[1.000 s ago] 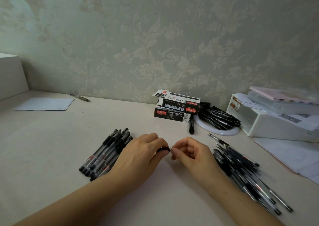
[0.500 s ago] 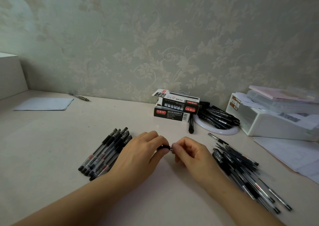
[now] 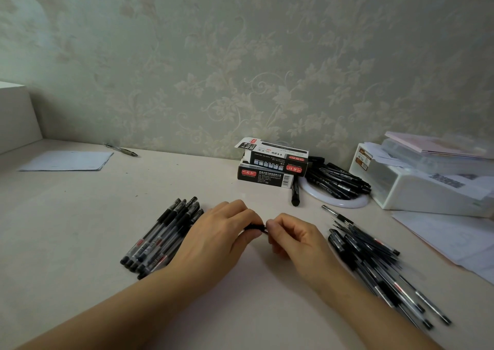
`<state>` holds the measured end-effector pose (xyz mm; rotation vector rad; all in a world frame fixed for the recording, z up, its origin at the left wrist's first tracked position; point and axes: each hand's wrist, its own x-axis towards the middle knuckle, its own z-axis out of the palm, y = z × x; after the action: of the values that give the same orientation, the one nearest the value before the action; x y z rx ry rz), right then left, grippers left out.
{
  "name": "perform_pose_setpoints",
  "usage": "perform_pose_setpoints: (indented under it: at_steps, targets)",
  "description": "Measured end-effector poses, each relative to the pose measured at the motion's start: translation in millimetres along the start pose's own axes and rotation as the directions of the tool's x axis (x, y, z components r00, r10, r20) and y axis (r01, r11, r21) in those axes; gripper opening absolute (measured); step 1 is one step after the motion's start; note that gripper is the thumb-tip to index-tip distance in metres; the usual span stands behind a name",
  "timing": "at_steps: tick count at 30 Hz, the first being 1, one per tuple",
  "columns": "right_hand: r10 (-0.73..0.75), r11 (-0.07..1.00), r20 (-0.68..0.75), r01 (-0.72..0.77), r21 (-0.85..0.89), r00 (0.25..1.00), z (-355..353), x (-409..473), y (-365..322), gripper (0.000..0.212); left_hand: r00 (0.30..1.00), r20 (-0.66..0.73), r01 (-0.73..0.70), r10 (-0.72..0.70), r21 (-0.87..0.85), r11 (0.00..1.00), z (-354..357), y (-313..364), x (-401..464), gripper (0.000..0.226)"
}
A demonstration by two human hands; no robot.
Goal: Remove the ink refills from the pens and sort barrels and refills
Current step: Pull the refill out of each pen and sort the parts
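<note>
Wall: pale wallpaper (image 3: 240, 55) with a leaf pattern, behind a cream desk (image 3: 66, 229).
White bin: plastic storage box (image 3: 417, 189) at far right, papers and a pink booklet stacked on top.
Loose sheets: white papers (image 3: 449, 240) at the right edge; one sheet (image 3: 66, 160) at far left, a lone pen (image 3: 121, 149) beyond it.
Right pile: loose heap of black pens (image 3: 374, 264), just beside the right wrist.
Left pile: capped pens in a neat row (image 3: 160, 237), partly under the left hand.
Boxes: two black pen cartons (image 3: 270, 166), stacked, by the wall.
Dish: white plate (image 3: 339, 202) holding black markers.
Left hand (image 3: 216, 237): fingers curled round a black pen (image 3: 254, 226) held above the desk centre.
Right hand (image 3: 294, 240): thumb and fingertips pinching the pen's end.
</note>
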<state>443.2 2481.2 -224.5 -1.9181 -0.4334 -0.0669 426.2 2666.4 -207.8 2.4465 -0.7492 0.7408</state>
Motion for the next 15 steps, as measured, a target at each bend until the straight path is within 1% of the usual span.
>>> perform_pose_setpoints:
  at_steps: [2,6,8,12,15]
  targets:
    - [0.001,1.0,0.0,-0.001,0.001,1.0,0.8,0.1,-0.9,0.031,1.0,-0.006,0.007,-0.007,-0.011,1.0,-0.9,0.3,-0.2,0.008]
    - [-0.018,1.0,-0.018,0.018,-0.007,1.0,2.8,-0.5,-2.3,0.023,0.999,-0.009,0.053,-0.054,-0.066,0.996,0.7,1.0,-1.8,0.007]
    - [-0.025,1.0,-0.016,0.025,-0.005,1.0,1.6,-0.7,-1.9,0.024,0.999,0.001,0.044,-0.044,-0.066,0.997,1.4,1.4,-1.7,0.007]
    - [-0.025,0.999,-0.004,0.025,-0.046,1.0,-1.4,-0.3,-2.1,0.027,1.0,-0.025,0.011,-0.012,-0.031,0.999,-2.1,2.6,-0.5,0.003]
    - [-0.017,0.998,-0.021,0.016,-0.063,1.0,0.4,-0.3,-3.8,0.028,0.999,-0.037,0.017,-0.019,-0.041,0.999,-2.6,2.0,-0.8,0.003]
